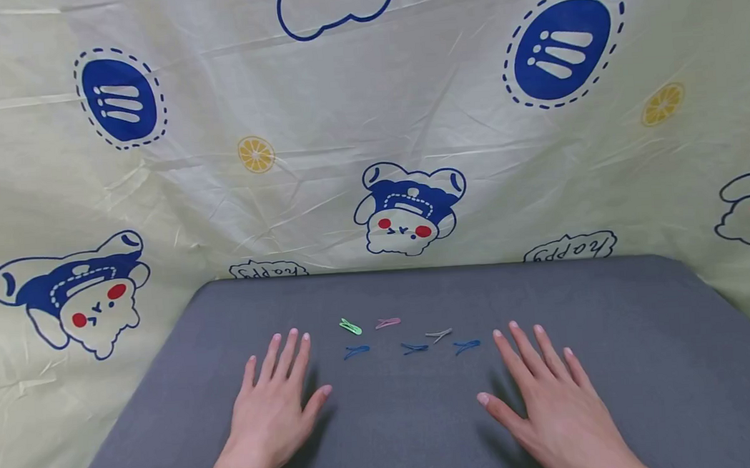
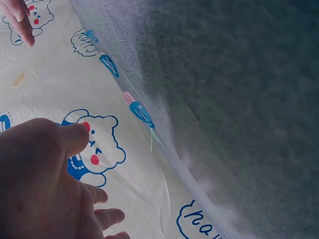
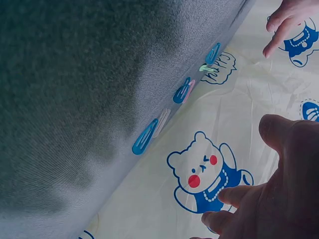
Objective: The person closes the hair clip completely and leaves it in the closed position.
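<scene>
Several small snap hair clips lie loosely in two rows on the dark grey table. At the back are a green hair clip [image 1: 350,326], a pink hair clip [image 1: 387,323] and a pale grey hair clip [image 1: 438,335]. In front of them lie three blue hair clips: the left blue clip [image 1: 357,351], the middle blue clip [image 1: 415,347] and the right blue clip [image 1: 467,346]. My left hand [image 1: 272,410], fingers spread, holds nothing and is nearest the left blue clip. Spread likewise, my right hand [image 1: 553,402] holds nothing, close to the right blue clip.
The grey table [image 1: 400,433] has a straight back edge just behind the clips. Beyond it and at both sides hangs a pale cloth [image 1: 322,216] printed with blue bears, orange slices and lettering.
</scene>
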Demonstrator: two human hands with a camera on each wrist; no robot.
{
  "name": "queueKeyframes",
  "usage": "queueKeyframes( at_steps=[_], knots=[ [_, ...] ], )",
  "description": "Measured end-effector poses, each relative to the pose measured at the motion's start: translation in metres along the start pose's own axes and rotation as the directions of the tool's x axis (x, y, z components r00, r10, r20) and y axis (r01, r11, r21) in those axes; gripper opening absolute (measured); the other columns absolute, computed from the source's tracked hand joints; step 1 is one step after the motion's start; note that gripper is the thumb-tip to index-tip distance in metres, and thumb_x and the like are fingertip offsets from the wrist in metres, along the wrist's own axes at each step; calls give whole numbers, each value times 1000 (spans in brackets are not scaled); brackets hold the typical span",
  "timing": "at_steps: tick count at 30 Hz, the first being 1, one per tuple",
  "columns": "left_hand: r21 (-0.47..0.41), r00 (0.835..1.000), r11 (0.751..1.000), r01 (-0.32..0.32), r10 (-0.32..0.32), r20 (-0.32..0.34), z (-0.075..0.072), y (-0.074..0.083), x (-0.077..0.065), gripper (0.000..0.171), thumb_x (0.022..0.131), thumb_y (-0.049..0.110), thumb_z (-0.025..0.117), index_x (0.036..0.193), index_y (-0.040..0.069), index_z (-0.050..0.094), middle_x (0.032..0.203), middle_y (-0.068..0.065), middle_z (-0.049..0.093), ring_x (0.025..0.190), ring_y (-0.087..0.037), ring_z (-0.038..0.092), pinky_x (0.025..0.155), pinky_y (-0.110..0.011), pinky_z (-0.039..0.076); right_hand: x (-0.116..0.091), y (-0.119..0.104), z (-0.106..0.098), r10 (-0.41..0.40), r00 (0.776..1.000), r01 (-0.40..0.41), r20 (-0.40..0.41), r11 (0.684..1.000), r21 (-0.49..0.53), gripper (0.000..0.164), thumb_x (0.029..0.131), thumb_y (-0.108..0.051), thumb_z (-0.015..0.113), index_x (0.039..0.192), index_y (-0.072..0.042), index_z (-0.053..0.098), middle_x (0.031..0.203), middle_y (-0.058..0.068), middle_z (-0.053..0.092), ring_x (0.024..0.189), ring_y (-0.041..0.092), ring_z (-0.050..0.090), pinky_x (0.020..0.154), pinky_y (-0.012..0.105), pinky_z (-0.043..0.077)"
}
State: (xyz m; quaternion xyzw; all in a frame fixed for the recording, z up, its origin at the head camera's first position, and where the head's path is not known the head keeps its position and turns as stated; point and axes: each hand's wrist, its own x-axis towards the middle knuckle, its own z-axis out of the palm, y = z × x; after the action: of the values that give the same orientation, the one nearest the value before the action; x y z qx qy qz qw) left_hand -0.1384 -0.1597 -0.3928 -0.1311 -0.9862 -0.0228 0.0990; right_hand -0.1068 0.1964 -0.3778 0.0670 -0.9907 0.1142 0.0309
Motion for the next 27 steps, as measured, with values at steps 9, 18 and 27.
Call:
queueKeyframes(
  at_steps=[9, 18, 27],
  knots=[
    [14, 999, 1000, -13, 13, 33, 0, -6, 0, 77, 97, 58, 46, 156, 12, 27, 161, -9, 20, 148, -31, 16, 113, -58, 15, 6, -4, -2, -23, 1000, 24, 17, 1000, -16, 98, 85, -82, 35, 157, -17, 24, 163, 12, 14, 147, 40, 5, 111, 64, -1],
    [28, 998, 998, -49, 48, 30, 2, -9, 5, 78, 96, 60, 47, 156, 13, 26, 162, -8, 20, 148, -29, 14, 113, -59, 17, 15, -10, -4, -73, 997, 73, 11, 997, -17, 96, 85, -82, 37, 157, -19, 24, 163, 10, 15, 148, 38, 6, 113, 59, -8],
    [25, 995, 995, -101, 101, 3, 3, -14, 11, 77, 96, 59, 49, 156, 14, 29, 161, -7, 23, 148, -27, 14, 113, -58, 18, 25, -19, -2, -125, 992, 125, -5, 991, -44, 92, 87, -76, 46, 157, -22, 26, 163, 7, 16, 148, 35, 6, 113, 62, 2]
  ],
)
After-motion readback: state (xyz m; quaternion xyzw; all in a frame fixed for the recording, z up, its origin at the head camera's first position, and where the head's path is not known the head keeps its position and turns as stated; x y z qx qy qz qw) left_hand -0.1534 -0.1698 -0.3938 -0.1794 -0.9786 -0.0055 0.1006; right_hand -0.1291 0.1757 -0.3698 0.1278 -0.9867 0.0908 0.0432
